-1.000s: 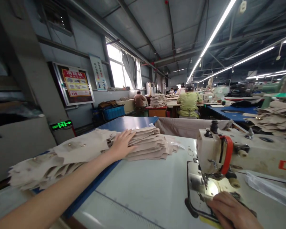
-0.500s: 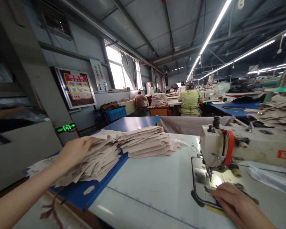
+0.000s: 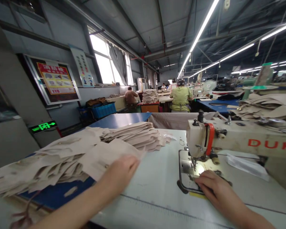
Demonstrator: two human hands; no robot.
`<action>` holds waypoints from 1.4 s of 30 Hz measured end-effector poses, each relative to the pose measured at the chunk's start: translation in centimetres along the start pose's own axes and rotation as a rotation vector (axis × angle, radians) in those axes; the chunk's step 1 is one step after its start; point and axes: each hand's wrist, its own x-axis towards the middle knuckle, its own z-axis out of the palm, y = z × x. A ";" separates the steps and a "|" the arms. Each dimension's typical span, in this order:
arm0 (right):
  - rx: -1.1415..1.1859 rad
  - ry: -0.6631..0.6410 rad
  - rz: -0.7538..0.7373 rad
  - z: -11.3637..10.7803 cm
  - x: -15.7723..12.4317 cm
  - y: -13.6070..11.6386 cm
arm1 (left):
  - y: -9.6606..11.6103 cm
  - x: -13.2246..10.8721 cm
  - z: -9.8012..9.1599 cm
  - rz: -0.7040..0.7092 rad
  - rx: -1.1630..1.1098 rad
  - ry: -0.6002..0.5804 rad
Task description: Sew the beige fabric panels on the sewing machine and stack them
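My left hand [image 3: 121, 173], slightly blurred, is closed on the edge of a beige fabric piece [image 3: 101, 156]. That piece trails leftward, overlapping a loose pile of beige fabric pieces [image 3: 62, 144] on a blue board. A neater stack of fabric pieces [image 3: 135, 133] lies just behind it. At the right, my right hand [image 3: 215, 187] rests by the needle plate [image 3: 186, 165] of a white sewing machine [image 3: 196, 136], fingertips pressed together just below the lit needle area. Whatever those fingertips may hold is hidden.
The pale sewing table [image 3: 145, 181] carries a printed ruler scale along its front. A clear plastic strip [image 3: 248, 167] lies beside the machine arm. More fabric [image 3: 271, 106] is heaped at the right, near a thread cone [image 3: 263, 76]. Co-workers [image 3: 181, 97] sit farther back.
My left hand has moved right from the pile, drawing a fabric piece with it. My right hand stays by the needle plate. The camera view has turned rightward.
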 end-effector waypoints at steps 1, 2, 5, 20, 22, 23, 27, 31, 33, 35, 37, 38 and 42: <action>0.001 -0.001 0.010 -0.1 0.1 -0.1 | 1.7 -0.2 2.2 0.022 -0.087 -0.076; 0.002 -0.001 0.017 -0.2 0.1 -0.2 | 3.4 -0.3 4.1 0.026 -0.155 -0.133; 0.004 0.015 0.026 -0.3 0.3 -0.2 | 7.1 0.1 7.4 0.038 -0.363 -0.221; -0.065 -0.052 -0.151 -0.8 0.7 -1.7 | 6.1 3.5 10.7 0.431 -0.067 -0.348; -0.098 -0.095 -0.181 -0.7 0.7 -2.0 | 6.8 3.4 11.3 0.329 0.002 -0.368; -0.109 -0.102 -0.181 -0.6 0.7 -2.0 | 7.2 3.3 11.6 0.274 0.032 -0.369; -0.133 -0.076 -0.137 -0.5 0.8 -1.7 | 8.1 3.4 12.3 0.174 0.087 -0.330; -0.146 -0.062 -0.120 -0.5 0.9 -1.5 | 8.1 3.8 12.6 0.222 0.086 -0.219; -0.150 -0.061 -0.117 -0.5 0.9 -1.5 | 8.2 4.0 12.7 0.293 0.053 -0.176; -0.158 -0.055 -0.112 -0.5 0.9 -1.6 | 8.3 4.2 12.9 0.383 -0.005 -0.169; -0.176 -0.047 -0.106 -0.3 0.9 -1.5 | 8.3 4.3 13.3 0.429 -0.050 -0.190; -0.188 -0.041 -0.100 -0.3 0.9 -1.5 | 8.4 4.4 13.5 0.423 -0.057 -0.201; -0.267 -0.027 -0.038 -1.3 0.8 -0.9 | 8.4 5.0 13.9 0.348 -0.017 -0.246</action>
